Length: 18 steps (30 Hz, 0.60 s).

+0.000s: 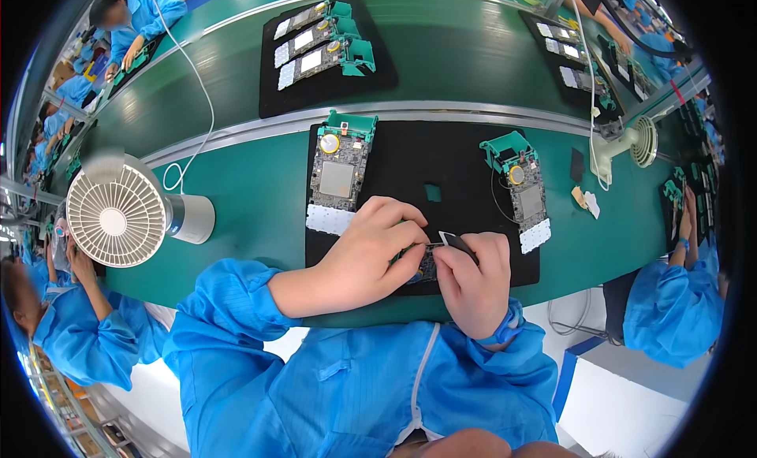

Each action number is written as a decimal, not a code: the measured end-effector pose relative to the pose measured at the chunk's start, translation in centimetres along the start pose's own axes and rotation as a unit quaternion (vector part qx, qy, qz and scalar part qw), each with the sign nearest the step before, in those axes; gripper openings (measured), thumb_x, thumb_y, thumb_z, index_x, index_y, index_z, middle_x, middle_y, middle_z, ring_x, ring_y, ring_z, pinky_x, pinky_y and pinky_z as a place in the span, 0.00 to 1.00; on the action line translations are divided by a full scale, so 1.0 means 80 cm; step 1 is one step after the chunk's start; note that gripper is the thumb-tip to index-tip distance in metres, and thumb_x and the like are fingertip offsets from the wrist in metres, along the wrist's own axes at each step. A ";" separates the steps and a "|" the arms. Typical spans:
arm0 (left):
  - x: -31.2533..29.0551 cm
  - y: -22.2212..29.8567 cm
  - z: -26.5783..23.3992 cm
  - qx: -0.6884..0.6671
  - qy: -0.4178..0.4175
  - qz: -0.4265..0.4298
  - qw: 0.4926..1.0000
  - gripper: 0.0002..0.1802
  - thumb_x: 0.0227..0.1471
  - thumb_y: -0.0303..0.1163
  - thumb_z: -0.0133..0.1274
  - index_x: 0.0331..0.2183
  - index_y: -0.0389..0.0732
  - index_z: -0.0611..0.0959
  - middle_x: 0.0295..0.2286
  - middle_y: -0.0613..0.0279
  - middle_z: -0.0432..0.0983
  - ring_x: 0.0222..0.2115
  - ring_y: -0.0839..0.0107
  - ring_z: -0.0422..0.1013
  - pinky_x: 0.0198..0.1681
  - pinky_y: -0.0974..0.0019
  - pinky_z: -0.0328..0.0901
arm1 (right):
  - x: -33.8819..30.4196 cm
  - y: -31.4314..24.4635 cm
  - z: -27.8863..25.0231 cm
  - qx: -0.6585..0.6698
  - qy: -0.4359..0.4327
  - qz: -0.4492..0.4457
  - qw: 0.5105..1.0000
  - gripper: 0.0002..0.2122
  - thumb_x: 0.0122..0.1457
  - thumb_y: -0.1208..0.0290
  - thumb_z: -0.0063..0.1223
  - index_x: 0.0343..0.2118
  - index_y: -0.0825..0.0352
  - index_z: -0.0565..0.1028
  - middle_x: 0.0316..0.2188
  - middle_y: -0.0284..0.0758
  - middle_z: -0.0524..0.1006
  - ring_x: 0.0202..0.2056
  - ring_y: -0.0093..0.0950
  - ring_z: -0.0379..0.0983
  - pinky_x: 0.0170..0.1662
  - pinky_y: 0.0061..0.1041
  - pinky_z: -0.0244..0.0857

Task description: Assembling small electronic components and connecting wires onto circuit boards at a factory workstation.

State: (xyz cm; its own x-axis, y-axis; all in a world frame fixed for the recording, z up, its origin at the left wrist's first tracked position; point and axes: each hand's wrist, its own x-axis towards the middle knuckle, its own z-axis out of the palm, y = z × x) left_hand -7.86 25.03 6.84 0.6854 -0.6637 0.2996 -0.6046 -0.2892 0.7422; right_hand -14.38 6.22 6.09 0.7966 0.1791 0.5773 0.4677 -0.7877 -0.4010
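A small dark circuit board (426, 270) lies low over the black mat, mostly covered by my fingers. My left hand (363, 253) is closed on its left side. Thumb and fingers of my right hand (478, 281) pinch a thin black flat piece with a pale edge (457, 243) at the board's right end. On the mat to the left stands a board with a green plastic holder (337, 178), and to the right is a similar board with a thin wire (530, 194). Between them is a small green square (433, 193).
A white fan (118, 214) stands at left, a smaller fan (643, 143) at right. Beyond the metal rail (260, 135), more boards (315, 52) rest on a black tray. Paper scraps (585, 200) lie right of the mat (410, 154). Co-workers in blue sit on both sides.
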 end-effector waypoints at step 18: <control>-0.004 -0.001 0.008 0.025 0.049 0.026 0.998 0.06 0.47 0.26 0.56 0.31 0.38 0.80 0.40 0.59 0.73 0.45 0.55 0.63 0.49 0.56 0.61 | -0.008 -0.009 0.000 -0.055 0.035 -0.001 0.998 0.14 0.45 0.77 0.65 0.36 0.60 0.77 0.32 0.35 0.71 0.34 0.37 0.67 0.35 0.32 0.62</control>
State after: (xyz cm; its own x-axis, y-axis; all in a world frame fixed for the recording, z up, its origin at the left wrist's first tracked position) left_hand -8.33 24.83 6.31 0.6874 -0.6094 0.3952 -0.6582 -0.2926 0.6936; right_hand -15.23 6.65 6.00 0.7659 0.1421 0.6271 0.4206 -0.8484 -0.3214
